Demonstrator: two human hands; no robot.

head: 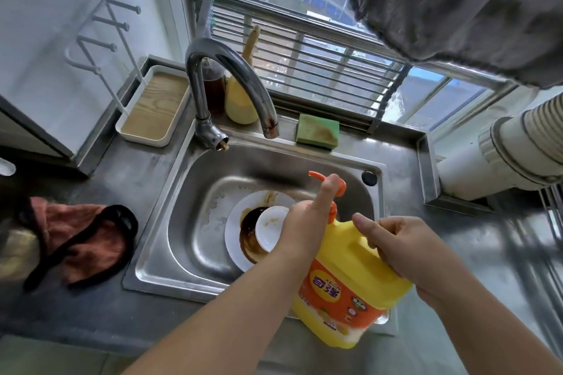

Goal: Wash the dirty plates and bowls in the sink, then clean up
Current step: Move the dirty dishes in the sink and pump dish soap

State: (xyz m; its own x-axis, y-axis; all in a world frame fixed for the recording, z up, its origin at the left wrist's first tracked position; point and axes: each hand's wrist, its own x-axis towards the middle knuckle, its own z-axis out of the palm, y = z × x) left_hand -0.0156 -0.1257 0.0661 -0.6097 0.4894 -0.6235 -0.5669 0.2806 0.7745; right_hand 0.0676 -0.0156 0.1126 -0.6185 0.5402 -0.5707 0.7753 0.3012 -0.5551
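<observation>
A white plate [236, 240] smeared with dark brown sauce lies in the steel sink [195, 192], and a small white bowl [269, 227] sits on it. Tilted over the sink's right side is a big yellow detergent jug [344, 286] with an orange pump [320, 176]. My right hand [408, 248] grips the jug's handle. My left hand [307, 222] is curled beside the pump neck, with a finger stretched up onto the pump head. The pump spout points left above the dishes.
A curved faucet [231, 70] arches over the sink's back. A green sponge [318, 131] lies on the rear ledge beside a yellow bottle [240, 100] and a brown bottle [213, 82]. A reddish cloth [79, 237] sits on the left counter, and a white rack tray [152, 106] behind it.
</observation>
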